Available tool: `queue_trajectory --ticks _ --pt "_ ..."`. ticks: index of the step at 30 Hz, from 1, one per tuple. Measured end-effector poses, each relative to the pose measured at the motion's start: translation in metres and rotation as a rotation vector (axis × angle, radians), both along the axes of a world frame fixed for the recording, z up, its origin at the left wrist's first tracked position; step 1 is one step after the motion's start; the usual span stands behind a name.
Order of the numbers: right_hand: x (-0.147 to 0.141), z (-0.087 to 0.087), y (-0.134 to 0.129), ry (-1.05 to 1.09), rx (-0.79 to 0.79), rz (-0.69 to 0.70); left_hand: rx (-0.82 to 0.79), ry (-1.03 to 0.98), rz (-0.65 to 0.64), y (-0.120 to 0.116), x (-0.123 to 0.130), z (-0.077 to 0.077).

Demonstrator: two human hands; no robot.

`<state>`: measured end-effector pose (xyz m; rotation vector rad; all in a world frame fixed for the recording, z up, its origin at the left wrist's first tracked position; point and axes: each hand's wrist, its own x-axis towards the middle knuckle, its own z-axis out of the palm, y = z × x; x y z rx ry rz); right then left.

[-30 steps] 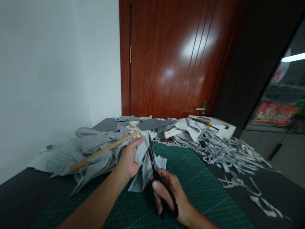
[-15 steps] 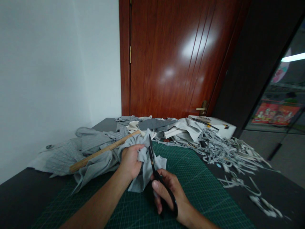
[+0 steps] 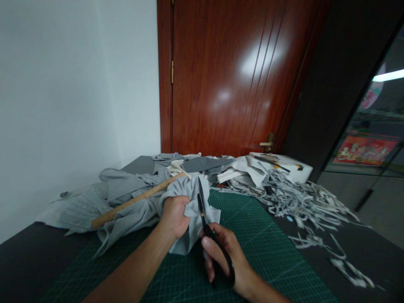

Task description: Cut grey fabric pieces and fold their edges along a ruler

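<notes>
Cutting seems in hand: the left hand (image 3: 175,216) pinches gray fabric (image 3: 181,187), the right hand (image 3: 226,249) grips black-handled scissors (image 3: 202,215) (blades parted); the next snip likely calls for tauter fabric

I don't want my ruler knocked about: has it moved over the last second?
No; the ruler shows no clear shift in any direction, judged against the door behind.

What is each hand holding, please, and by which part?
The right hand holds scissors by the handles; the left hand, grey cloth by a gathered part.
</notes>
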<state>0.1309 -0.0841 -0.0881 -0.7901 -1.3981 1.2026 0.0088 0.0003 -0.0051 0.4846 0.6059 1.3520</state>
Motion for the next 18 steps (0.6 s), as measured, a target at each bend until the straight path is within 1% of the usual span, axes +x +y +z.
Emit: queue_trajectory --ticks 5,8,14,18 --pt "0.0 0.002 0.0 0.001 0.008 0.014 0.037 -0.052 0.019 0.0 0.003 -0.005" --pt "0.0 0.001 -0.001 0.038 0.016 0.027 0.062 -0.079 0.034 0.0 0.005 -0.007" --pt "-0.001 0.001 -0.002 0.137 0.007 0.031 0.085 -0.123 0.032 -0.007 0.008 -0.007" --pt "-0.004 0.003 -0.003 0.211 -0.028 0.061 0.073 -0.093 0.041 -0.012 0.009 -0.006"
